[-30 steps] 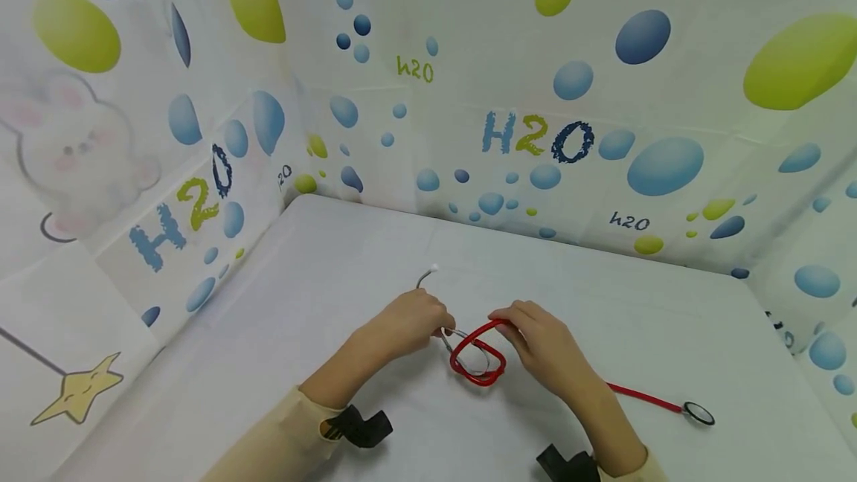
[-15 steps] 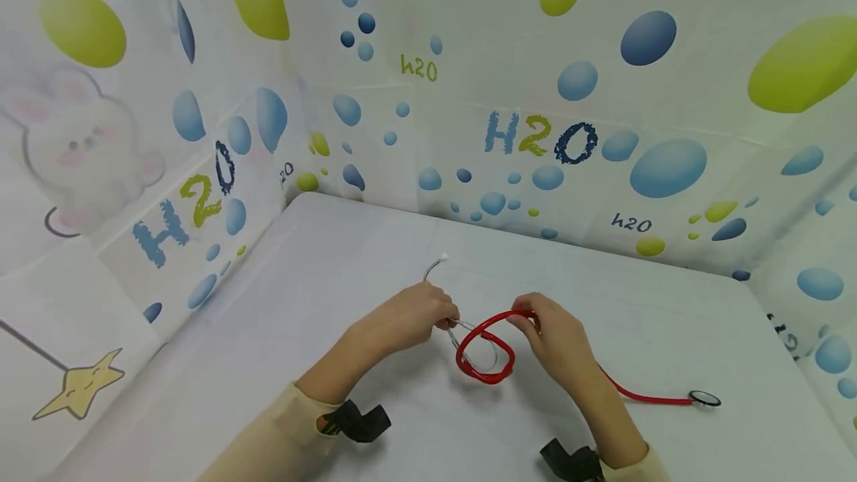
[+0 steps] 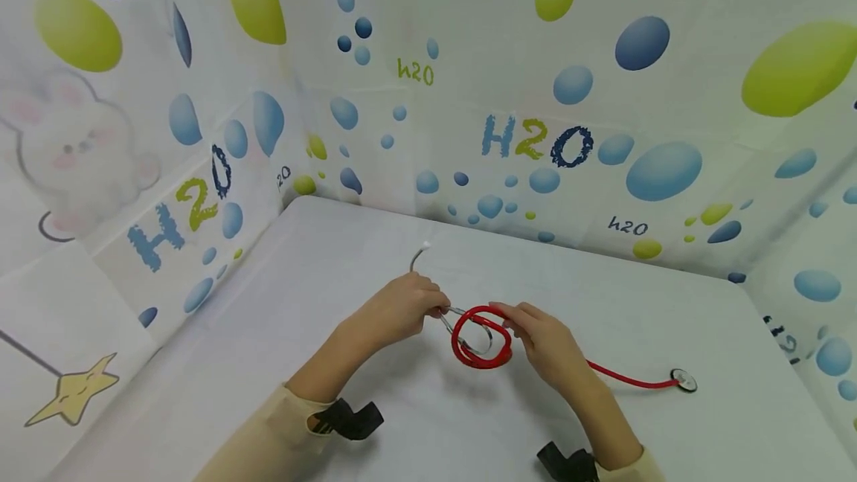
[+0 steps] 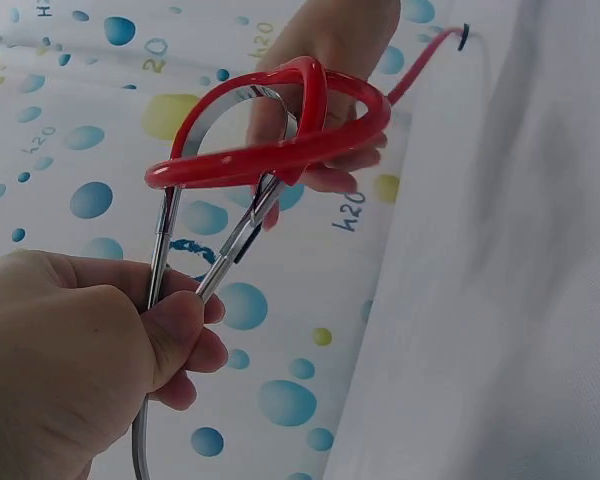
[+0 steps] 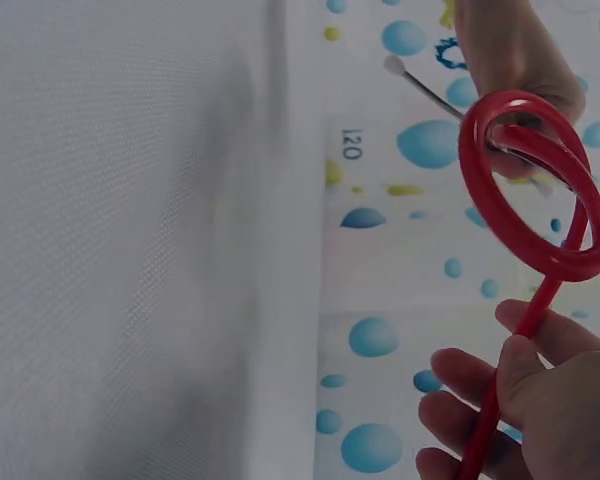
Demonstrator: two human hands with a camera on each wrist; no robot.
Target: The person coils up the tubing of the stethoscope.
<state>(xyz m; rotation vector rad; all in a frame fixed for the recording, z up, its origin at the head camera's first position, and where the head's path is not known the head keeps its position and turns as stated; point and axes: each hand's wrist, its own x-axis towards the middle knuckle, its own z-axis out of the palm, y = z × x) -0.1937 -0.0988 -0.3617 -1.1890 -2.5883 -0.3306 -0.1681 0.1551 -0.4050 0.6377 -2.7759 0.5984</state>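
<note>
A stethoscope with red tubing (image 3: 483,364) is held above the white table by both hands. My left hand (image 3: 405,307) pinches its metal ear tubes (image 4: 163,225) between thumb and fingers, and a white ear tip (image 3: 426,245) sticks out beyond that hand. The tubing is wound in a loop around the ear tubes, clearly seen in the left wrist view. On the other side of the loop, my right hand (image 5: 570,400) holds the tubing between thumb and fingers. From there the red tail runs past the right forearm to the round chest piece (image 3: 684,380).
The white table (image 3: 321,244) meets walls of printed cloth (image 3: 469,80) at the back and sides. A black wrist camera mount (image 3: 351,420) sits at the left cuff, and another mount (image 3: 569,465) at the right one.
The right hand first drew the tubing out to the right, then came back left toward the loop. The loop now looks rounder and slightly higher. The chest piece has shifted left and turned.
</note>
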